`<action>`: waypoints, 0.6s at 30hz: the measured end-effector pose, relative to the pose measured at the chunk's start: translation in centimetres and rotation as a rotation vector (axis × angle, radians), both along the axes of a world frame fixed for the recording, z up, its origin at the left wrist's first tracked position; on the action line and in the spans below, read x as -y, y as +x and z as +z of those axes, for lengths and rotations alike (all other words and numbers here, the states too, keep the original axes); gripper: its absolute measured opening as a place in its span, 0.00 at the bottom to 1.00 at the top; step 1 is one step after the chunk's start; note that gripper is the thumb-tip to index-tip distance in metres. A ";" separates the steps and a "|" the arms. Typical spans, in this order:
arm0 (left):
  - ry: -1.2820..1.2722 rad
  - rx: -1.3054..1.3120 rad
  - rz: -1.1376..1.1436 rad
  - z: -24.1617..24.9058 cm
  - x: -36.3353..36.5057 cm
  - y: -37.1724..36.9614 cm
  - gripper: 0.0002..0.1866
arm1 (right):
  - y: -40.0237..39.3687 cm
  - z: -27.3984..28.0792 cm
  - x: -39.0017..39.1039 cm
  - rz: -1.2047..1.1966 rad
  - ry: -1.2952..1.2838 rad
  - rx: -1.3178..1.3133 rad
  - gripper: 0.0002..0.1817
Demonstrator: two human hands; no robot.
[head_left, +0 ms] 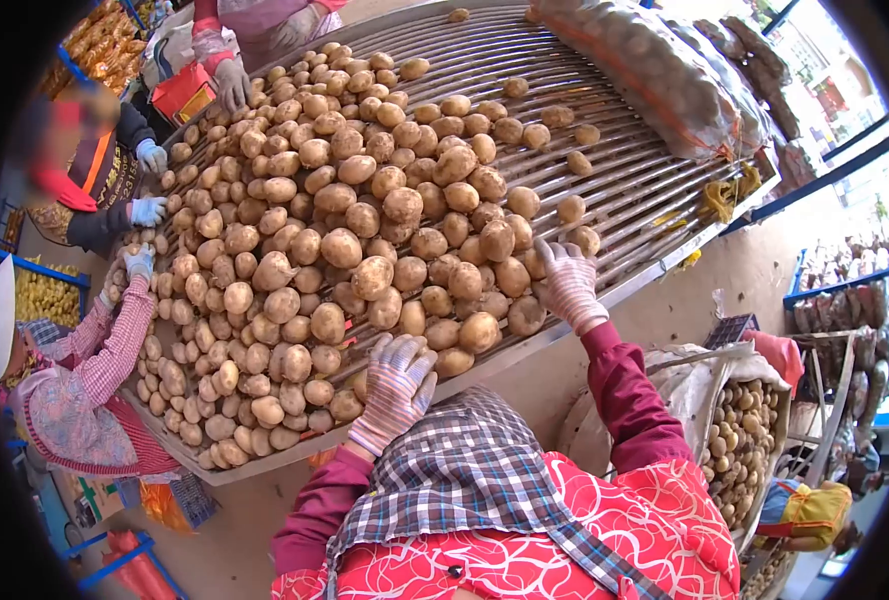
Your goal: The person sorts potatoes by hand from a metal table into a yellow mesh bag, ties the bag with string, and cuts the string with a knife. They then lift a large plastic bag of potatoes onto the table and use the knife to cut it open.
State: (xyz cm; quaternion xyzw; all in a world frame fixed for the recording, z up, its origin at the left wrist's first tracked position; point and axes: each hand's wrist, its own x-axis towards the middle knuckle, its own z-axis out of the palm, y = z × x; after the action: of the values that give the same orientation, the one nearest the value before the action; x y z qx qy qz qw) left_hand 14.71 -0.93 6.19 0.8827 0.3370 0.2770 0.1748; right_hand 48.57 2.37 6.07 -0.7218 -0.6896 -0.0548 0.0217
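A large heap of potatoes (344, 247) lies on a slatted metal sorting table (654, 205). My left hand (396, 393), in a striped glove, is at the table's near edge, its fingers laid out against the closest potatoes. Further right, my right hand (569, 285) wears a similar glove and reaches over the rim. Its fingers are spread beside several potatoes at the heap's right side, and the undersides of both hands are hidden. A few loose potatoes (579, 163) lie apart on the bars.
Co-workers' gloved hands touch the heap at the left (140, 262) and the far side (232, 84). A full mesh sack (654, 75) lies on the table's far right. An open sack of potatoes (744, 440) stands by my right side. The metal rim (654, 270) borders the table.
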 end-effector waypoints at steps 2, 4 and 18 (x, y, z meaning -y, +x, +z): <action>-0.029 -0.027 -0.006 0.2 0.5 -0.4 0.17 | -1.0 -1.8 -2.0 -0.115 -0.044 0.012 0.39; -0.006 -0.058 0.032 0.0 0.7 -1.1 0.17 | -1.6 -1.8 -2.8 -0.152 -0.134 -0.050 0.39; -0.090 -0.139 0.149 0.3 2.9 -4.3 0.15 | -5.5 0.1 -6.2 -0.177 0.068 -1.628 0.22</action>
State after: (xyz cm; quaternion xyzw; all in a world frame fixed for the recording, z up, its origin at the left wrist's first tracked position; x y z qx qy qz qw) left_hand 10.38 -3.84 6.46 0.8634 0.4253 0.2119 0.1695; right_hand 43.04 8.58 6.14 -0.5863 -0.3963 0.4640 0.5328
